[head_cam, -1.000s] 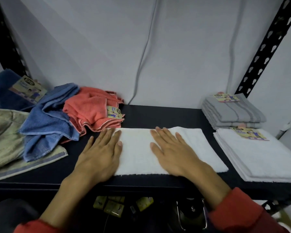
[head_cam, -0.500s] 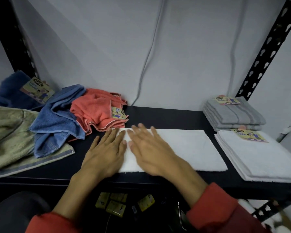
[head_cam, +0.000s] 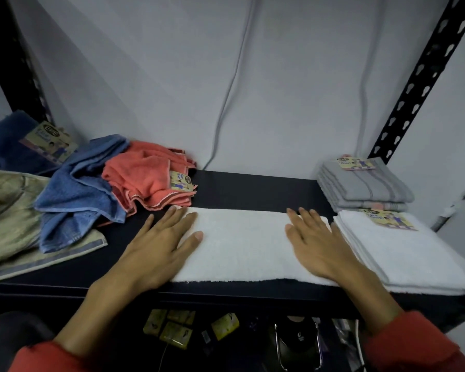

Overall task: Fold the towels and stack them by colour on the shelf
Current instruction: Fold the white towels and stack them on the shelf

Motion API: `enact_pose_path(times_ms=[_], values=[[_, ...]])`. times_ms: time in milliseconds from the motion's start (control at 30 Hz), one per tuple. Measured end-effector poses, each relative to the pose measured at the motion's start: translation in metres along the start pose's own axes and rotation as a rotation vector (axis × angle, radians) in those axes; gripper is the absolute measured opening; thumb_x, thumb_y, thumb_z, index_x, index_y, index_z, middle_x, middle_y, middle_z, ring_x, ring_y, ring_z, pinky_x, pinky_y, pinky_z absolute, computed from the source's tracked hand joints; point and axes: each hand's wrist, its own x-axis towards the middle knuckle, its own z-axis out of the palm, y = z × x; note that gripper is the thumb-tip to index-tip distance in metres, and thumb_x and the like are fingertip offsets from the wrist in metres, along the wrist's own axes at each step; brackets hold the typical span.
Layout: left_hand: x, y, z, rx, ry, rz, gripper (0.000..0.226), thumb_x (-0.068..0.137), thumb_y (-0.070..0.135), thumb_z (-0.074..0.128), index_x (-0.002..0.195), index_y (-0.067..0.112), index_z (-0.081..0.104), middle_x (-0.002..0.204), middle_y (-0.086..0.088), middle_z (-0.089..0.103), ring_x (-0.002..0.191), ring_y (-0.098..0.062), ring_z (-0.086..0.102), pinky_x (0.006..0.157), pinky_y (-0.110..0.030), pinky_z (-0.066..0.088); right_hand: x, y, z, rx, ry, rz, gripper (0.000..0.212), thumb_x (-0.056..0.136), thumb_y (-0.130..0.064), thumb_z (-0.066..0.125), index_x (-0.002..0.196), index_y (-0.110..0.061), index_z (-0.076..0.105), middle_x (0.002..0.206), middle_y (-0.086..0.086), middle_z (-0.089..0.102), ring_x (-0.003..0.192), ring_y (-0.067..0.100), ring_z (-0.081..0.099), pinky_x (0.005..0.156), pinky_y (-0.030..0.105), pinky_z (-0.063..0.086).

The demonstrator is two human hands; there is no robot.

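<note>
White towel [head_cam: 242, 242], one, folded into a long band, lies flat on the black shelf [head_cam: 253, 187], its near edge level with the shelf's front lip.
Left hand [head_cam: 161, 245]: flat, fingers straight and spread, pressing the towel's left end, gripping nothing.
Right hand [head_cam: 317, 242]: flat, fingers straight, pressing the right end, gripping nothing; just beside the white stack [head_cam: 414, 259].
Folded stacks, two, at right: white stack in front, with one paper tag; grey stack [head_cam: 365, 187] behind it, with one tag.
Unfolded heap at left: coral towel [head_cam: 142, 178], blue towel [head_cam: 75, 197], olive towel [head_cam: 8, 210], dark blue towel [head_cam: 6, 140].
Bare shelf runs behind the band to the wall [head_cam: 172, 76].
</note>
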Motion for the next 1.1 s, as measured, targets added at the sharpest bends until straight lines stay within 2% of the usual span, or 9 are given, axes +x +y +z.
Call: enact_pose_path(times_ms=[167,233,367,567,633,733,900,1000,1100], values=[[-0.024,0.034,-0.003,0.099,0.194,-0.021,0.077,0.094,0.070,0.003,0.147,0.034,0.045,0.155,0.009,0.042,0.141,-0.020,0.039,0.113,-0.039,0.036,-0.029,0.011,0.006,0.017,0.048,0.048,0.058,0.103,-0.051,0.007,0.159,-0.038,-0.004,0.167,-0.010,-0.008,0.153,0.010,-0.013,0.124,0.042,-0.009],[-0.022,0.046,0.003,0.035,0.054,-0.029,0.084,0.092,0.074,-0.008,0.153,0.035,0.034,0.163,0.007,0.030,0.152,-0.022,0.022,0.121,-0.040,0.027,-0.032,0.012,0.008,0.022,0.063,0.049,0.058,0.103,-0.051,0.007,0.159,-0.037,-0.006,0.167,-0.008,-0.010,0.153,0.010,-0.015,0.124,0.041,-0.010],[0.027,0.050,0.007,-0.012,-0.113,-0.037,0.077,0.095,0.069,0.002,0.162,0.033,0.014,0.171,0.005,0.003,0.156,-0.012,-0.008,0.127,-0.043,-0.001,-0.039,0.011,0.007,0.041,0.116,0.009,0.059,0.102,-0.049,0.006,0.159,-0.036,-0.004,0.168,-0.008,-0.008,0.152,0.010,-0.017,0.124,0.041,-0.011],[0.104,0.033,0.004,0.101,-0.137,0.013,0.066,0.103,0.063,0.025,0.161,0.033,0.016,0.171,-0.001,0.005,0.157,-0.019,-0.004,0.128,-0.043,0.002,-0.058,0.014,0.005,-0.003,0.210,0.022,0.074,0.095,-0.054,-0.007,0.156,-0.032,0.028,0.164,-0.012,0.021,0.152,0.007,0.011,0.123,0.037,0.010],[0.108,0.040,-0.001,0.166,-0.083,0.018,0.060,0.105,0.057,0.031,0.158,0.031,0.028,0.169,-0.005,0.015,0.157,-0.024,0.009,0.127,-0.043,0.012,-0.065,0.012,0.006,-0.048,0.266,0.013,0.082,0.090,-0.057,-0.007,0.148,-0.031,0.044,0.157,-0.013,0.039,0.145,0.007,0.030,0.113,0.036,0.023],[0.095,0.058,0.007,0.219,0.053,-0.009,0.051,0.104,0.055,0.036,0.145,0.027,0.045,0.159,-0.005,0.035,0.148,-0.031,0.032,0.117,-0.047,0.030,-0.076,0.010,0.007,-0.066,0.348,-0.037,0.064,0.098,-0.052,0.009,0.115,-0.032,0.067,0.125,-0.010,0.066,0.116,0.015,0.057,0.091,0.038,0.038],[0.105,0.064,0.019,0.097,-0.186,0.098,0.067,0.098,0.070,0.023,0.158,0.040,0.021,0.171,-0.001,0.004,0.157,-0.029,-0.009,0.125,-0.052,-0.004,-0.089,0.010,0.003,0.021,0.408,-0.119,0.049,0.099,-0.049,0.013,0.079,-0.036,0.056,0.080,-0.016,0.050,0.082,0.013,0.049,0.079,0.039,0.042],[0.118,0.060,0.011,0.137,-0.101,0.144,0.066,0.098,0.070,0.029,0.157,0.041,0.025,0.170,-0.003,0.008,0.157,-0.024,-0.005,0.126,-0.051,-0.004,-0.082,0.012,0.008,0.136,0.434,-0.195,0.039,0.102,-0.042,0.024,0.076,-0.032,0.053,0.081,-0.015,0.043,0.079,0.012,0.045,0.073,0.039,0.043],[0.105,0.070,0.010,0.201,0.149,0.218,0.061,0.100,0.063,0.042,0.153,0.032,0.038,0.167,-0.004,0.024,0.155,-0.026,0.018,0.125,-0.049,0.014,-0.073,0.018,0.015,0.227,0.484,-0.258,0.021,0.099,-0.029,0.046,0.084,-0.029,0.060,0.089,-0.016,0.045,0.084,0.011,0.045,0.073,0.037,0.044]])
